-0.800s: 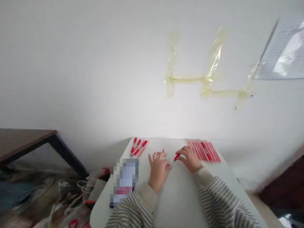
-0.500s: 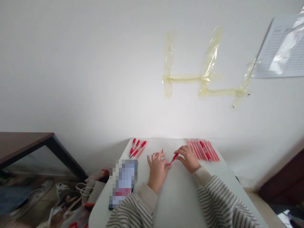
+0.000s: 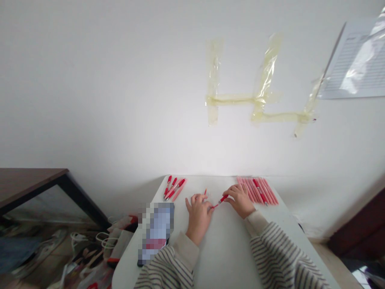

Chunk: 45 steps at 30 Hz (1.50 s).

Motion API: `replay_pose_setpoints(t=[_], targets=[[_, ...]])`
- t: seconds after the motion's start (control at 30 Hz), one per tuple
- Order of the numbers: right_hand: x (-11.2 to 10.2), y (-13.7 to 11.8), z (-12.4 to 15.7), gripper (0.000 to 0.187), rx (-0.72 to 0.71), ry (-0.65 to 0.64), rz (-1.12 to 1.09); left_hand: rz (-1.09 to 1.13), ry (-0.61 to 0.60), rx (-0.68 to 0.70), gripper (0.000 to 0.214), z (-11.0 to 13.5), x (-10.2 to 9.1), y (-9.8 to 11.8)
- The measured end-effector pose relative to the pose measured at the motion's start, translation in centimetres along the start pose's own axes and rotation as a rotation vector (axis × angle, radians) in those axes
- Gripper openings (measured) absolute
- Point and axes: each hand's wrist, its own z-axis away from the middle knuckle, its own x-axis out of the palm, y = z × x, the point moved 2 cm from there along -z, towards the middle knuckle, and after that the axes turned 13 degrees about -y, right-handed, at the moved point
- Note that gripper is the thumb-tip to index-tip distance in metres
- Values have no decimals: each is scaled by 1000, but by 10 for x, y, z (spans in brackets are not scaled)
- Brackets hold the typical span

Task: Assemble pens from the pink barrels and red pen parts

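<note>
Both hands work over a small white table (image 3: 222,249). My left hand (image 3: 197,213) is closed in a pinch on a thin red pen part (image 3: 205,192) that sticks up between its fingers. My right hand (image 3: 240,200) pinches another red pen piece (image 3: 221,199), whose thin tip points at the left hand's fingertips. The two pieces almost meet between the hands. Striped sleeves cover both forearms.
Several red pens (image 3: 173,188) lie at the table's back left, and a row of pink pen barrels (image 3: 258,190) at the back right. A blurred-out phone (image 3: 156,233) lies left of my left arm. Clutter covers the floor left of the table, beside a dark table (image 3: 33,180).
The camera view has steadied. My right hand has brought its red piece slightly left and down toward my left hand's fingertips; the left hand barely moved.
</note>
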Motion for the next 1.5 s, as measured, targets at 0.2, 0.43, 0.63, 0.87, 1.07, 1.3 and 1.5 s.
replay_pose_setpoints(t=[0.2, 0.43, 0.63, 0.87, 1.07, 1.3, 1.5], targets=[[-2, 8, 1, 13, 62, -13, 46, -30, 34, -17, 5, 1, 0, -3], [-9, 11, 4, 19, 104, -60, 94, -74, 60, -5, 5, 3, -2, -1], [-9, 8, 4, 25, 119, -124, 82, -60, 79, -8, 8, 2, -5, -2], [5, 7, 1, 31, 43, -79, 75, -17, 96, -29, 9, 0, -9, -1], [13, 9, 0, 42, 21, -49, 109, 6, 77, -41, 7, -2, -9, 1], [10, 7, -2, 40, 12, -2, 36, 11, 108, -17, 7, -2, -9, 1], [12, -5, -4, 26, -101, 9, -118, 29, 117, 2, 7, -4, -9, 2]])
